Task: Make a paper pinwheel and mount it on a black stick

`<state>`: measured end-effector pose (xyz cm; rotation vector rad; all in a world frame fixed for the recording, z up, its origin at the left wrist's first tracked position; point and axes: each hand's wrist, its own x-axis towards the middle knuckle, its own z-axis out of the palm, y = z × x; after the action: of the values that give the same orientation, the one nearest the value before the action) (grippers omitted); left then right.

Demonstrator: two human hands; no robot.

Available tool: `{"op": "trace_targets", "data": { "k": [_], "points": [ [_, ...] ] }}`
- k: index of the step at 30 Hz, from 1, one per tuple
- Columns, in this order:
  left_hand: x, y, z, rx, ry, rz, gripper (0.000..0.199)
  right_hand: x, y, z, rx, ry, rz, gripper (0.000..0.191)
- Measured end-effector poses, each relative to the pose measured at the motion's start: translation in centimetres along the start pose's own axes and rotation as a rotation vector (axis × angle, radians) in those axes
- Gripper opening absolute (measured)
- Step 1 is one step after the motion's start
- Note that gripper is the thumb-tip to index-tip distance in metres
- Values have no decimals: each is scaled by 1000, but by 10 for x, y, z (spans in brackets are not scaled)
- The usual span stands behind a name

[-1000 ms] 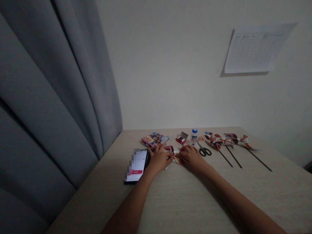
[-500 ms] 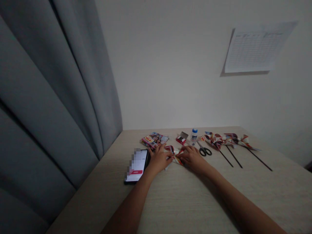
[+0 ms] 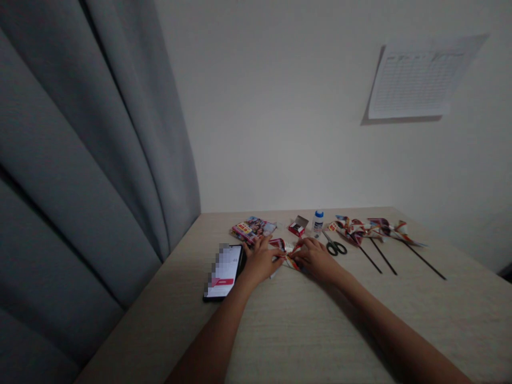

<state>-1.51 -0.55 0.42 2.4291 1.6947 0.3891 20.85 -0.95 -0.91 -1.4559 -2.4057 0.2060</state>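
Observation:
A paper pinwheel (image 3: pixel 288 248) made of colourful printed paper lies on the table between my hands. My left hand (image 3: pixel 262 260) grips its left side, with thumb and fingers bent over the paper. From the right, my right hand (image 3: pixel 314 257) pinches the folded paper near its centre. My fingers cover parts of the pinwheel, so its outer blades are partly hidden. Just left of my left hand lies a phone (image 3: pixel 224 274) with a lit screen. Scissors (image 3: pixel 336 248) with black handles rest right behind my right hand.
Behind my hands stand a glue bottle (image 3: pixel 318 224) with a blue cap and a small open red box (image 3: pixel 298 226). Printed paper sheets (image 3: pixel 253 229) lie at the back left. Finished-looking pinwheels (image 3: pixel 358 230) on dark sticks lie at the right. A curtain (image 3: pixel 132 133) hangs along the left.
Almost nothing differs. Both hands stay on the pinwheel in nearly the same place, and the camera view has shifted very slightly.

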Motion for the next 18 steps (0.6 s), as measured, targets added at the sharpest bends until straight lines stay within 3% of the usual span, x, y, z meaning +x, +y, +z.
{"op": "trace_targets", "data": {
  "k": [8, 18],
  "points": [
    [1, 0, -2, -29, -23, 1, 27, -1, 6, 7, 20, 110, 16, 30],
    [-1, 2, -2, 5, -7, -4, 29, 3, -4, 1, -92, 84, 12, 30]
  ]
}}
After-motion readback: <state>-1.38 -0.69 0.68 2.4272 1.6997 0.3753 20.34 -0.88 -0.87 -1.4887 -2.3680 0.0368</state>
